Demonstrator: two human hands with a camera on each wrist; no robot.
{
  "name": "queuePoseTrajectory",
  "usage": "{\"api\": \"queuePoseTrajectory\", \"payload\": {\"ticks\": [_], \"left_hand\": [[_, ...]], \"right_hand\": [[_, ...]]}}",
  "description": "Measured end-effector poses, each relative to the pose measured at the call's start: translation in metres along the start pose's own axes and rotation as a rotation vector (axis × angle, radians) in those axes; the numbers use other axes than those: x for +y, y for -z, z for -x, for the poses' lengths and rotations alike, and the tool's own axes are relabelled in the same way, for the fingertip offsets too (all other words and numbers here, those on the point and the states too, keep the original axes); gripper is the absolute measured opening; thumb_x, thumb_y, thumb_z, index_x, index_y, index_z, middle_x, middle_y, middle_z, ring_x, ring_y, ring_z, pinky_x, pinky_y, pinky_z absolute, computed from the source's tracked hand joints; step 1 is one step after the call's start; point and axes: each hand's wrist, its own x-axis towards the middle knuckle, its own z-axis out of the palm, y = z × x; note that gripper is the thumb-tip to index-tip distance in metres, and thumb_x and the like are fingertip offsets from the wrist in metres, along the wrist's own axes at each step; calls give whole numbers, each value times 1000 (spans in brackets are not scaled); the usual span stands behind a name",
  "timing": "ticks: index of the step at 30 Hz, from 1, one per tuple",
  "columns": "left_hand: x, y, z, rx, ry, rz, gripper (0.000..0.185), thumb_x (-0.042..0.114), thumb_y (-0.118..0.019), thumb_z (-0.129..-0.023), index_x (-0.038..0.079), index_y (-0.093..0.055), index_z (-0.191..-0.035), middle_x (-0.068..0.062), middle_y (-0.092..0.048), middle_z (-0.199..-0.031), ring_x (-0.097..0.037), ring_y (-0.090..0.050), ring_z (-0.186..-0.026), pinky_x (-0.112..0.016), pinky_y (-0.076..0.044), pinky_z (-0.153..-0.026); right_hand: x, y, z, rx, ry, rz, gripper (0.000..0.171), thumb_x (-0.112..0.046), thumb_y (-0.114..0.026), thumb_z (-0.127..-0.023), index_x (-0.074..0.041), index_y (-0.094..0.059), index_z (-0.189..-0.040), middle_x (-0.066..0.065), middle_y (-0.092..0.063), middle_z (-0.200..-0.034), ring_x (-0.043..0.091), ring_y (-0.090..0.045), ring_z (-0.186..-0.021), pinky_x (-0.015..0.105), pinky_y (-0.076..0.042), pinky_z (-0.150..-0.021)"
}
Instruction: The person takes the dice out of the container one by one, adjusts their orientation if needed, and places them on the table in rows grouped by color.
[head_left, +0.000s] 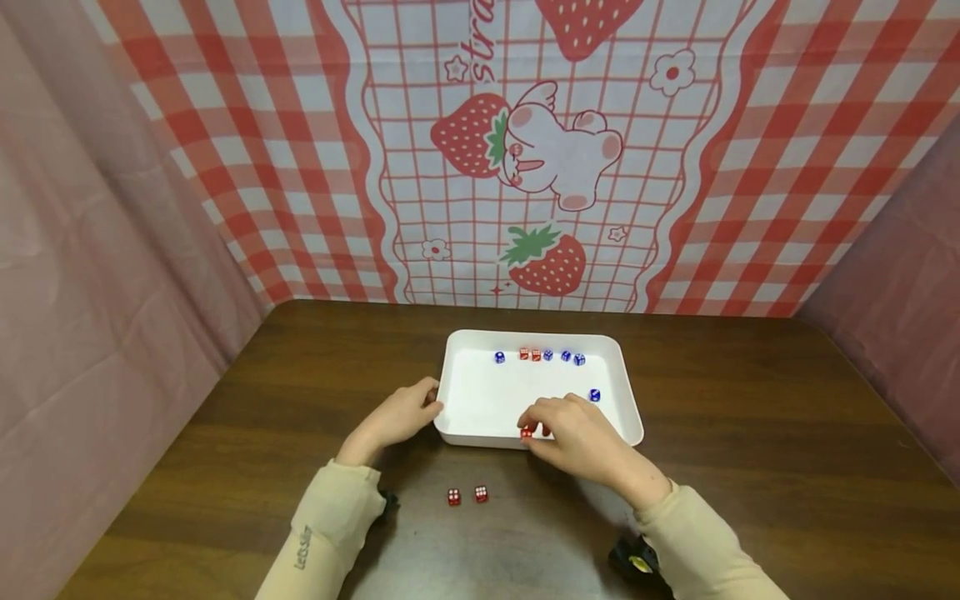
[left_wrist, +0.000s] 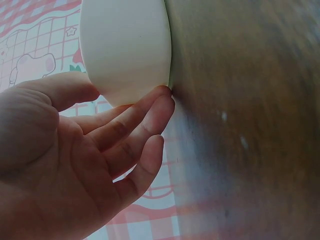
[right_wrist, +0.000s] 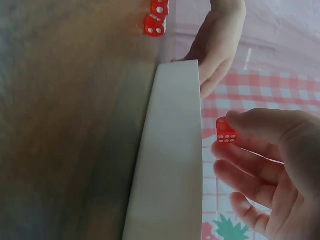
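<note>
Right hand [head_left: 581, 437] pinches a red die [right_wrist: 226, 131] over the white tray's [head_left: 626, 392] near rim, frame centre. Left hand [head_left: 397, 417], fingers relaxed, steadies the tray's left corner. Two red dice [head_left: 467, 495] on the table [head_left: 750, 467] below; blue dice [head_left: 564, 356] line the far wall.

A dark wooden table [head_left: 750, 467] stands before a red-checked strawberry cloth backdrop [head_left: 525, 150], pink drapes [head_left: 90, 292] flanking.

A dark brown wooden table [head_left: 750, 433] carries everything. A white rectangular tray [head_left: 619, 377] sits flat on it near the middle — its near edge towards the person. Two red dice [head_left: 467, 495] lie side by side on the bare wood just in front of the tray, close together — apart from its rim.
</note>
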Motion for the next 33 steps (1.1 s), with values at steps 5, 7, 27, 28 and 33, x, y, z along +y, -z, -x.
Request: {"api": "queuePoseTrajectory", "payload": {"ticks": [5, 7, 27, 28, 33], "left_hand": [[0, 0, 0, -3, -13, 3, 25, 14, -52, -90, 1, -53, -111, -5, -59, -86, -13, -50, -70, -29, -41, -66], [0, 1, 0, -2, -17, 2, 25, 13, -52, -89, 0, -53, -111, -5, -59, -86, -13, -50, -70, -29, -41, -66], [1, 1, 1, -3, -14, 3, 24, 13, -51, -89, 1, -53, -110, -4, -57, -82, -13, -48, -68, -27, -39, -63], [1, 1, 1, -4, -13, 4, 24, 13, -51, -89, 1, -53, -110, -4, -57, -82, -13, -48, -68, -27, -39, -64], [0, 0, 1, 3, -16, -1, 24, 13, -52, -89, 1, -53, -109, -3, -57, -82, -14, -49, -69, -28, -40, -64]], "right_hand": [[-4, -3, 2, 8, 23, 3, 9, -22, -71, -74, -18, -65, -80, -11, -61, -72, 3, -54, -64, 24, -38, -60], [-6, -3, 2, 2, 25, 6, 9, -23, -71, -74, -20, -64, -80, -12, -60, -71, 1, -53, -63, 23, -38, -60], [-27, -9, 10, -126, 62, -10, 10, -28, -70, -77, -22, -63, -81, -12, -57, -75, 1, -49, -66, 25, -38, -66], [-28, -10, 10, -134, 63, -9, 10, -28, -70, -77, -22, -63, -81, -12, -57, -75, 1, -49, -66, 25, -38, -66], [-31, -14, 11, -171, 51, -9, 10, -29, -68, -78, -22, -63, -82, -13, -58, -77, 2, -52, -69, 25, -38, -68]]}}
